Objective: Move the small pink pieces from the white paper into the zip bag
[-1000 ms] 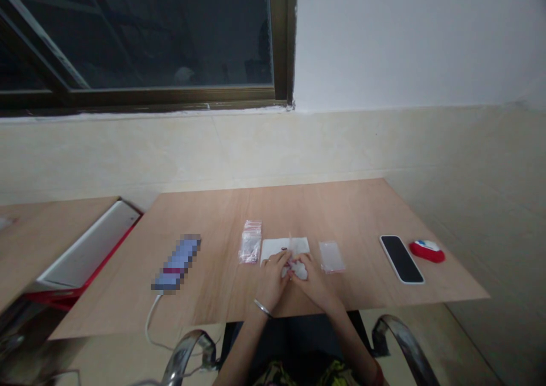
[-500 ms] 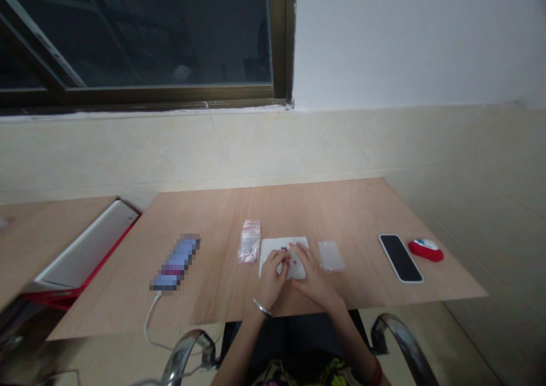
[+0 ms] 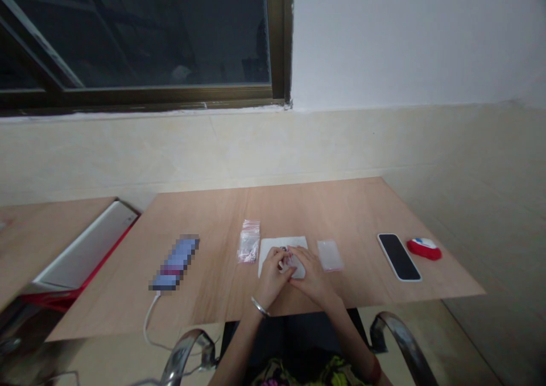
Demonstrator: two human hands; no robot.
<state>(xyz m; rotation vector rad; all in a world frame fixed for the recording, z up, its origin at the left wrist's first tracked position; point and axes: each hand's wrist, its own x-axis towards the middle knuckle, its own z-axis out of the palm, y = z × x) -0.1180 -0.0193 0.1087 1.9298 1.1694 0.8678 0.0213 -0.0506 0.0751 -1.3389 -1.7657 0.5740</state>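
Note:
My left hand (image 3: 272, 270), with a silver bangle at its wrist, is curled over a white sheet (image 3: 268, 244). Its fingers are drawn in, and what they hold is too small to name. My right hand (image 3: 312, 274) meets it from the other side, its bent fingertips close to the left ones and the thumbs near each other. Whatever lies between the fingertips is mostly hidden. Left of the sheet lies a stack of clear zip bags (image 3: 249, 241) with reddish strips. Beside my right hand rests a flat translucent bag (image 3: 330, 255).
A phone with a blurred screen (image 3: 174, 264) lies at the left, a white cable (image 3: 148, 318) hanging from it. At the right are a dark-screened phone (image 3: 399, 257) and a red and white object (image 3: 424, 248). Metal chair armrests (image 3: 394, 332) stand below the table edge (image 3: 452, 296).
My right hand's fingers have bent inward and come closer to my left fingertips. The thumbs have drawn nearer each other. Bags and phones stay where they were.

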